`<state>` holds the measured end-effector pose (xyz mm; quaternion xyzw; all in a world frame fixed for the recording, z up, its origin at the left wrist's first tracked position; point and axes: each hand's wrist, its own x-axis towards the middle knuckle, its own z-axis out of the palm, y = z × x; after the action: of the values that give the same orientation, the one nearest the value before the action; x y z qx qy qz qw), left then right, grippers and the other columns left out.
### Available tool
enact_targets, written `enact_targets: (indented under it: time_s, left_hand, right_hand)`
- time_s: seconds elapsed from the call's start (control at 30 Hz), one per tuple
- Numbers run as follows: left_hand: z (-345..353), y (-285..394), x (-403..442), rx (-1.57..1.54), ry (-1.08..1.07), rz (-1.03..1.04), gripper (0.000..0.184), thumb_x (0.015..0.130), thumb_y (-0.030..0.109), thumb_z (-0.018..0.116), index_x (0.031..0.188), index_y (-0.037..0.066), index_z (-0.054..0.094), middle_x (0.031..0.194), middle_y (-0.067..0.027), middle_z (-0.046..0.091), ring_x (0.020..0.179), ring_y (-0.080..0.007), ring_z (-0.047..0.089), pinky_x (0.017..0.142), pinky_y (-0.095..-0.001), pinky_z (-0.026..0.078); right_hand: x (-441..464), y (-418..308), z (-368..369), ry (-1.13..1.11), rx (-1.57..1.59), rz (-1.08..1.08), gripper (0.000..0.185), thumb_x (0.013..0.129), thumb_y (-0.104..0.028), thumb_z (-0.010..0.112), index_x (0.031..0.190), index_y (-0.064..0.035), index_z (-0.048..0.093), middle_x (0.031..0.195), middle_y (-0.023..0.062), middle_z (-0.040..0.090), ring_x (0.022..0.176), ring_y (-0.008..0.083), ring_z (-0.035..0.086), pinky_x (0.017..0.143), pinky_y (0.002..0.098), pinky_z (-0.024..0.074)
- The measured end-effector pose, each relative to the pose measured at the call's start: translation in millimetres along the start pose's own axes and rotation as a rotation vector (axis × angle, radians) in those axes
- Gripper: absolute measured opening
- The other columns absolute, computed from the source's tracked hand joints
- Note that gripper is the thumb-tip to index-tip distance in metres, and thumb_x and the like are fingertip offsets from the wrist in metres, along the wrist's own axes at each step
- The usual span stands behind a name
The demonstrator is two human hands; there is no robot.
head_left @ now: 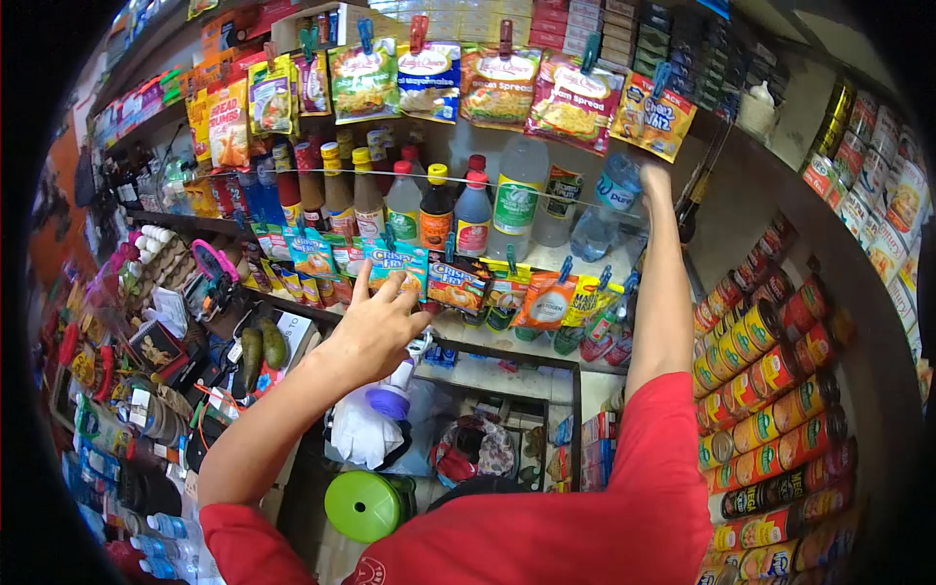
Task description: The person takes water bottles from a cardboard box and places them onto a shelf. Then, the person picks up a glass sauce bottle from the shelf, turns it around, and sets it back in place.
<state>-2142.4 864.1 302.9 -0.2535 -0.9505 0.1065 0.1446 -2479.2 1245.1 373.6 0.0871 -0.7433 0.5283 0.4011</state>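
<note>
My left hand [375, 331] reaches out with its fingers spread, the fingertips at a hanging blue-and-orange Crispy Fry packet [395, 265]. It holds nothing. On the right, my right hand [655, 181] reaches in at the shelf, closed against the side of a clear water bottle [618, 185] with a blue label. Its fingers are mostly hidden behind the bottle and a hanging Cheez Whiz packet [651, 119]. Another clear bottle shape [593, 236] shows just below. To the left stand a large bottle with a green label [515, 200] and several sauce and vinegar bottles [436, 210].
Clipped packets [495, 86] hang in a row along the upper shelf. A thin cord [322, 177] runs across the bottles. Stacked cans [770, 390] line the right side. Below are a green stool [363, 507], a purple-lidded container [388, 402] and an egg tray [161, 255] at left.
</note>
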Motion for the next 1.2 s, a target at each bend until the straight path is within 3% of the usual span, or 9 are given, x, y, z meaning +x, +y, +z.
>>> enact_targets:
  time_s: [0.13, 0.37, 0.6, 0.77, 0.8, 0.87, 0.9, 1.07, 1.2]
  left_hand:
    - [0.7, -7.8, -19.9, 0.022, -0.023, -0.031, 0.055, 0.063, 0.025, 0.081, 0.115, 0.016, 0.063, 0.124, -0.0101, 0.054, 0.130, -0.0319, 0.039, 0.107, -0.0687, 0.020]
    - [-7.3, -21.2, -45.6, -0.007, -0.128, -0.127, 0.055, 0.063, 0.025, 0.080, 0.115, 0.016, 0.062, 0.125, -0.0091, 0.052, 0.132, -0.0310, 0.037, 0.108, -0.0672, 0.019]
    - [-18.4, -19.0, -44.5, -0.006, -0.114, -0.128, 0.055, 0.063, 0.023, 0.080, 0.115, 0.015, 0.061, 0.125, -0.0090, 0.053, 0.132, -0.0306, 0.037, 0.109, -0.0667, 0.019]
    - [-14.5, -21.5, -47.0, -0.067, -0.101, -0.125, 0.056, 0.063, 0.022, 0.080, 0.115, 0.015, 0.061, 0.125, -0.0090, 0.053, 0.131, -0.0317, 0.038, 0.109, -0.0665, 0.019]
    - [-14.5, -22.2, -48.0, -0.077, -0.097, -0.126, 0.056, 0.063, 0.022, 0.080, 0.115, 0.015, 0.061, 0.125, -0.0090, 0.053, 0.131, -0.0320, 0.038, 0.109, -0.0664, 0.019]
    - [-14.6, -20.9, -52.4, -0.075, -0.080, -0.125, 0.056, 0.063, 0.022, 0.081, 0.115, 0.015, 0.061, 0.125, -0.0090, 0.053, 0.131, -0.0325, 0.039, 0.109, -0.0662, 0.019]
    - [-14.9, -19.8, -55.1, -0.073, -0.070, -0.120, 0.056, 0.063, 0.022, 0.081, 0.114, 0.015, 0.061, 0.124, -0.0090, 0.054, 0.130, -0.0327, 0.039, 0.109, -0.0660, 0.018]
    - [-22.8, -14.5, -66.4, -0.104, -0.072, -0.129, 0.055, 0.062, 0.022, 0.081, 0.113, 0.015, 0.061, 0.121, -0.0087, 0.055, 0.130, -0.0336, 0.039, 0.111, -0.0643, 0.015]
    - [-25.4, -10.4, -70.3, -0.083, -0.090, -0.131, 0.053, 0.064, 0.023, 0.080, 0.113, 0.015, 0.062, 0.122, -0.0087, 0.055, 0.131, -0.0335, 0.037, 0.112, -0.0637, 0.014]
  right_hand:
    - [-16.6, -25.1, -2.0, -0.016, 0.001, 0.047, 0.037, 0.081, -0.018, 0.063, 0.111, 0.0050, 0.063, 0.108, 0.0153, 0.066, 0.096, 0.0235, 0.059, 0.079, 0.0371, 0.0452]
    - [-28.6, -39.2, 8.0, -0.258, 0.394, 0.115, 0.029, 0.086, -0.007, 0.063, 0.113, 0.0035, 0.063, 0.108, 0.0047, 0.065, 0.093, 0.0153, 0.057, 0.086, 0.0298, 0.0409]
    - [-36.0, -41.8, 29.7, -0.312, 0.579, 0.021, 0.033, 0.084, -0.004, 0.059, 0.116, 0.0014, 0.061, 0.111, 0.0065, 0.065, 0.094, 0.0146, 0.056, 0.086, 0.0302, 0.0416]
    - [-43.3, -39.1, 57.0, -0.125, 0.574, -0.044, 0.032, 0.084, -0.005, 0.048, 0.112, 0.0019, 0.062, 0.111, 0.0087, 0.064, 0.099, 0.0186, 0.055, 0.089, 0.0300, 0.0408]
    - [-44.1, -32.6, 62.6, -0.094, 0.508, 0.089, 0.031, 0.085, -0.011, 0.052, 0.110, 0.0031, 0.062, 0.111, 0.0144, 0.065, 0.101, 0.0244, 0.059, 0.088, 0.0337, 0.0434]
    - [-48.5, -39.5, 65.5, -0.091, 0.044, -0.075, 0.032, 0.084, -0.017, 0.057, 0.108, 0.0046, 0.062, 0.106, 0.0223, 0.066, 0.100, 0.0326, 0.063, 0.085, 0.0394, 0.0467]
    - [-43.3, -22.1, 74.0, -0.042, 0.067, -0.192, 0.034, 0.082, -0.019, 0.062, 0.106, 0.0046, 0.062, 0.103, 0.0262, 0.066, 0.099, 0.0385, 0.064, 0.083, 0.0429, 0.0483]
    - [-48.4, -28.1, 85.1, 0.154, 0.070, -0.344, 0.032, 0.081, -0.021, 0.063, 0.104, 0.0011, 0.062, 0.093, 0.0231, 0.068, 0.092, 0.0409, 0.065, 0.078, 0.0459, 0.0501]
    - [-59.5, -49.5, 83.8, 0.179, -0.002, -0.194, 0.034, 0.079, -0.025, 0.065, 0.098, 0.0021, 0.062, 0.093, 0.0251, 0.066, 0.092, 0.0449, 0.062, 0.077, 0.0479, 0.0485]
